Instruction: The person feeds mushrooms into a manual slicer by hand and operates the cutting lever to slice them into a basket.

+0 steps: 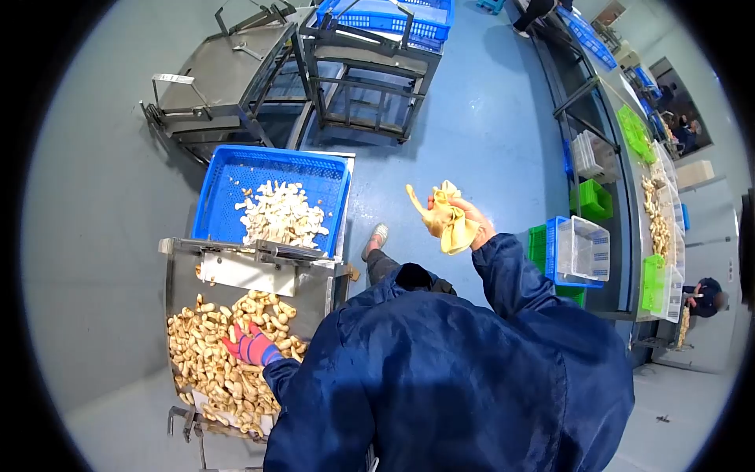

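Observation:
My left hand, in a pink and purple striped glove, rests on a heap of tan, curved mushroom-like pieces. Its fingers look spread among them, and no piece is plainly gripped. The heap lies in a metal tray table. Raised out over the floor, my bare right hand is closed around a crumpled yellow rubber glove, one finger of which sticks out to the left. Beyond the heap stands a blue perforated crate with paler whitish pieces inside.
Metal carts and another blue crate are at the back. Along the right runs a long worktable with green baskets, and more crates below. A person is at the far right.

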`<state>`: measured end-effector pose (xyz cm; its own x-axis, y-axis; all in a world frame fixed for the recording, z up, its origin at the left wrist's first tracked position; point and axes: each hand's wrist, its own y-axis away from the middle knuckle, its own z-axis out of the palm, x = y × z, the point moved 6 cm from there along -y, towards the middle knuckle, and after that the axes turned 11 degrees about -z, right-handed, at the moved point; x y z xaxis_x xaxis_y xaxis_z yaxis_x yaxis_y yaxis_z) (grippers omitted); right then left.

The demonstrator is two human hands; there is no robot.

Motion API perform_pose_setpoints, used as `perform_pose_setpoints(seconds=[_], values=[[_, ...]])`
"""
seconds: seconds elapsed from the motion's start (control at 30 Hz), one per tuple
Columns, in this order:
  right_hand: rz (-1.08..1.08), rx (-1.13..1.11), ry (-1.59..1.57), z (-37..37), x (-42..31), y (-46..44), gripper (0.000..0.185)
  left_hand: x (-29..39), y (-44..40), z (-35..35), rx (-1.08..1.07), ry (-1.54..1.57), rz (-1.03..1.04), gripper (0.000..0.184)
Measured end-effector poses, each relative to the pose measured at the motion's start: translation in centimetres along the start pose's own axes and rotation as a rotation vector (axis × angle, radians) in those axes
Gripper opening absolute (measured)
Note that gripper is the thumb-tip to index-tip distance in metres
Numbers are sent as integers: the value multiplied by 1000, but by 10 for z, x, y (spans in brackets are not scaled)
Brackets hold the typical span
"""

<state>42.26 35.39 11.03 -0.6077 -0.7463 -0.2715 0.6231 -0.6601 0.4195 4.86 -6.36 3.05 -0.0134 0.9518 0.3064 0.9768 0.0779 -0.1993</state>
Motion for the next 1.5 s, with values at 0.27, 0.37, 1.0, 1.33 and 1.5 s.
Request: perform_pose_setpoints(seconds=[0.27, 0.37, 1.0, 1.33, 1.5], values=[[-54, -130, -78, 11, 12, 1, 40, 2, 1, -7, -12, 48, 74, 39], [-34, -164, -57, 32, 19, 7, 44, 0, 1, -4, -5, 48, 64, 38], [252, -416, -34, 33, 48, 18, 37, -14, -6, 7, 1, -66, 26, 40], [437, -478, 1056, 62, 99, 64, 32, -25, -7, 22, 84, -25, 25, 38], [325, -440, 2105, 25, 109, 42, 29, -25, -4, 23, 116, 5, 33, 37]])
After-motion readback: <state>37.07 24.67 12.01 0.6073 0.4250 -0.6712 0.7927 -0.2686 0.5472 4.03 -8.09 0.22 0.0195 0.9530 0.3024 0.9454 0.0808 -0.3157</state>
